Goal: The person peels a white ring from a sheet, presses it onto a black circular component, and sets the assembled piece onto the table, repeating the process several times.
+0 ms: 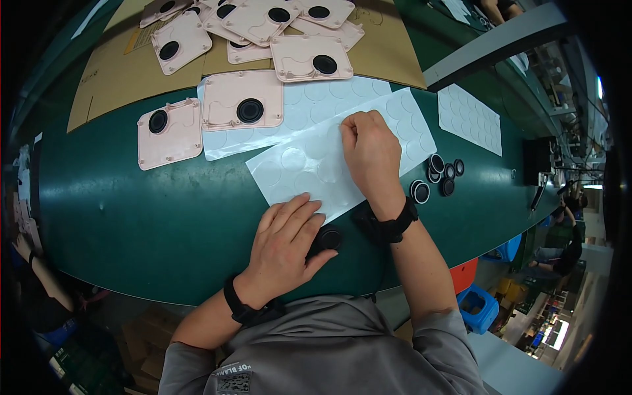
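Green counter point(105, 230) spans the view. At its left, a pink panel point(174, 146) lies alone. Next, a second panel point(220, 99) overlaps the back sheet point(316, 99), so a tug on that sheet could shift it. Behind, a loose heap of panels point(255, 20) on cardboard point(388, 52) might slide if nudged. The left hand point(284, 240) is open, fingertips on the near edge of the front sheet point(316, 164); too light a press could let the sheet skid. A black round part point(330, 237) sits beside the thumb and could be knocked. Over the front sheet, the right hand's point(372, 148) grip is pinched closed; I cannot tell on what. A crooked pull there might crease the sheet. Further right, loose round parts point(420, 191) could scatter if the forearm swept sideways.
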Action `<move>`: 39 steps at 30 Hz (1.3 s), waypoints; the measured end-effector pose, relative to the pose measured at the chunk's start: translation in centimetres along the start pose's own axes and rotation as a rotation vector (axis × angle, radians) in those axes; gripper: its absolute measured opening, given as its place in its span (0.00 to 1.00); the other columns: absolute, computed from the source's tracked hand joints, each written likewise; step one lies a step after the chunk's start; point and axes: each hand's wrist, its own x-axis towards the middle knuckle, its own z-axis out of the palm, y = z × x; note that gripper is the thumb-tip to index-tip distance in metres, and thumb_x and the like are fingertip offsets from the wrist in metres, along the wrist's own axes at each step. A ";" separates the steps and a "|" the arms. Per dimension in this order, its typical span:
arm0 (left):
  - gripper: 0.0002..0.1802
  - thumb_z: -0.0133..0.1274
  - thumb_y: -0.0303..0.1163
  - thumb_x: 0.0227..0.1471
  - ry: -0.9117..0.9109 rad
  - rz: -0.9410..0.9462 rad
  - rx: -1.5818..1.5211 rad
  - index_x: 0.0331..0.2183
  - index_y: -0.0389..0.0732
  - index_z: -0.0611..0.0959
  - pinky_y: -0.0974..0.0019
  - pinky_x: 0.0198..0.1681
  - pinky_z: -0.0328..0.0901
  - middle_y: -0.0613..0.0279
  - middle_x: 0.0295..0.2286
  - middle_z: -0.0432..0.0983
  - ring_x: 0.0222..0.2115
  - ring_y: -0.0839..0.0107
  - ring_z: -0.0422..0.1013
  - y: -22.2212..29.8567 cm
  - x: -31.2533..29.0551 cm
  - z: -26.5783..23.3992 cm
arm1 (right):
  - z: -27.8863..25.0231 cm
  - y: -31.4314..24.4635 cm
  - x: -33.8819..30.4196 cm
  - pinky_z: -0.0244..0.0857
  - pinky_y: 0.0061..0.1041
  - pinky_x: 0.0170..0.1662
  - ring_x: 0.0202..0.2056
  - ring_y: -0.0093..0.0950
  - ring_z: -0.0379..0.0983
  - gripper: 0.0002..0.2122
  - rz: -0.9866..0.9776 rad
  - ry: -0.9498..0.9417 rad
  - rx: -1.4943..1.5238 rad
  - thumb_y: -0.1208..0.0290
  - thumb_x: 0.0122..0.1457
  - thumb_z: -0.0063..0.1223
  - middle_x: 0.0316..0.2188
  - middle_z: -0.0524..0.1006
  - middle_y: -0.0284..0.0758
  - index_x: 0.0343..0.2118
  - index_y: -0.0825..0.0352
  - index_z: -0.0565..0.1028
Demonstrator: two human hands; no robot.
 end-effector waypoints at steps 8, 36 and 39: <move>0.32 0.72 0.44 0.49 -0.007 -0.011 0.005 0.50 0.36 0.82 0.47 0.64 0.62 0.52 0.56 0.76 0.62 0.52 0.69 0.0 -0.2 -0.1 | -0.1 0.0 -0.3 0.74 0.39 0.35 0.30 0.43 0.79 0.04 -0.054 0.008 -0.032 0.74 0.61 0.64 0.34 0.81 0.41 0.34 0.68 0.80; 0.45 0.75 0.54 0.45 -0.015 0.019 0.044 0.57 0.37 0.79 0.44 0.64 0.60 0.50 0.58 0.76 0.62 0.49 0.69 0.4 -0.2 -0.4 | -6.3 3.3 -1.0 0.73 0.22 0.47 0.37 0.18 0.76 0.05 0.325 -0.438 0.921 0.71 0.72 0.55 0.35 0.80 0.28 0.41 0.67 0.78; 0.53 0.73 0.61 0.44 -0.026 0.018 0.114 0.61 0.35 0.75 0.40 0.67 0.58 0.47 0.60 0.73 0.64 0.46 0.67 0.7 0.3 -0.9 | -6.2 3.3 -3.2 0.73 0.22 0.47 0.37 0.19 0.77 0.05 0.366 -0.369 0.945 0.72 0.72 0.55 0.35 0.80 0.28 0.42 0.68 0.78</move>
